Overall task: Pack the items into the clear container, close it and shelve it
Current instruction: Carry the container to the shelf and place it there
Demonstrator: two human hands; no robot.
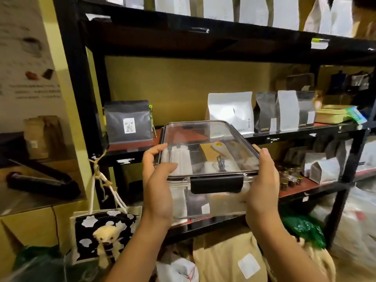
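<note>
The clear container point(205, 139) is lidded, with a black latch point(217, 184) down on its near side. Several pouches and small items show through its walls. My left hand point(158, 180) grips its left side, thumb on the lid. My right hand point(262, 184) grips its right side. The box hangs in the air at the front edge of the middle shelf point(134, 146), its far end over the gap between a dark pouch point(129, 122) and a white pouch point(231, 110).
The black shelving unit point(75, 78) holds coffee bags point(286, 110) on the middle shelf and a beige tray point(329, 116) at the right. More bags and small jars sit on the lower shelf. A cow-print tote with a teddy point(105, 231) hangs at the left. Sacks lie on the floor.
</note>
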